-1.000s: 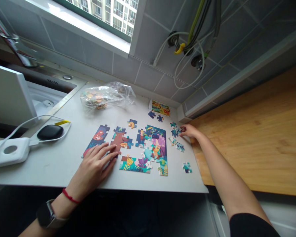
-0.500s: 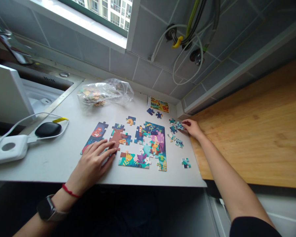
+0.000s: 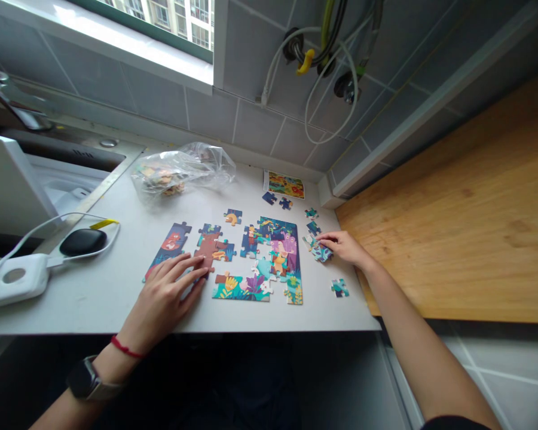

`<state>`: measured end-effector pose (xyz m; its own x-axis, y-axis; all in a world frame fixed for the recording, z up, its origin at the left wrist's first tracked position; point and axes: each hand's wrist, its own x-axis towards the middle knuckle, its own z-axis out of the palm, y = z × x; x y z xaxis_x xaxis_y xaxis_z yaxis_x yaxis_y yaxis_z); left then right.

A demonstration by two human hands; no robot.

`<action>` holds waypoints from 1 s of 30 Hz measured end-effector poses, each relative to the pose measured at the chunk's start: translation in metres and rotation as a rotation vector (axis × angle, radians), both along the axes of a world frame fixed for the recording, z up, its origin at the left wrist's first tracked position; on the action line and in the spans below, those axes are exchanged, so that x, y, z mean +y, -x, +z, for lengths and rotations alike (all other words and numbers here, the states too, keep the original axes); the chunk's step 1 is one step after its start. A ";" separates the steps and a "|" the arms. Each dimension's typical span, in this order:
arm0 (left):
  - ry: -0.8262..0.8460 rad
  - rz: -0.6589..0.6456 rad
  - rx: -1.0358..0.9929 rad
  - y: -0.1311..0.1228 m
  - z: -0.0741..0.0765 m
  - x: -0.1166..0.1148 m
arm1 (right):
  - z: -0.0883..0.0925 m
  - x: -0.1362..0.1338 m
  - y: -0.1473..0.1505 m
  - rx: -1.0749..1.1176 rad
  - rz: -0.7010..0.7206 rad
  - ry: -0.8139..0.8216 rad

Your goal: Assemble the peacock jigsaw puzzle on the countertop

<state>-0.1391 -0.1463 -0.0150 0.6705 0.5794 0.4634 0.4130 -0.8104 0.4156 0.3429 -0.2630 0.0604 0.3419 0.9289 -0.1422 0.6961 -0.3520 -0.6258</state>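
My left hand [image 3: 168, 292] lies flat with its fingers stretched out. Its fingertips touch the brown animal section [image 3: 205, 254] of a jigsaw and partly cover the dark blue section with a red figure [image 3: 171, 240]. On the right, my right hand [image 3: 346, 248] has thumb and fingers pinched on a pale blue patterned puzzle piece [image 3: 321, 253], which overlaps other loose pieces there. Between the hands is a larger joined section [image 3: 291, 246] with a purple animal, connected to a bottom strip [image 3: 242, 288]. A loose piece with an orange shape [image 3: 233, 217] sits above the middle.
More loose pieces include a teal one [image 3: 339, 288] near the right edge and a dark one [image 3: 314, 228]. A picture card [image 3: 286, 185] and a plastic bag of pieces [image 3: 183, 170] lie at the back. A power strip [image 3: 15, 280] and black charger [image 3: 83, 241] occupy the left.
My right hand has moved toward me with the pale blue patterned puzzle piece, away from the teal pieces behind. My left hand stays on the jigsaw. The camera view has shifted slightly.
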 end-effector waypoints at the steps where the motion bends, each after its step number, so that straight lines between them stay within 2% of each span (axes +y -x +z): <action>1: 0.000 0.001 -0.002 0.000 0.000 0.000 | 0.000 -0.002 0.000 -0.028 0.021 0.022; 4: -0.005 0.002 -0.008 -0.001 0.002 0.000 | -0.001 -0.006 0.001 -0.154 0.027 0.052; 9: -0.029 -0.008 -0.009 -0.002 0.003 0.000 | -0.015 -0.001 0.012 -0.379 -0.057 0.067; 16: -0.020 0.010 0.010 -0.003 0.008 -0.002 | -0.027 0.007 0.025 -0.466 -0.092 0.087; 25: -0.014 0.038 0.033 -0.005 0.013 -0.005 | -0.025 0.006 0.029 -0.417 -0.022 -0.069; 28: -0.020 0.035 0.040 -0.004 0.012 -0.005 | -0.013 -0.003 0.042 -0.386 -0.001 -0.170; 30: -0.026 0.030 0.041 -0.004 0.012 -0.005 | -0.002 -0.016 0.062 -0.344 0.071 -0.229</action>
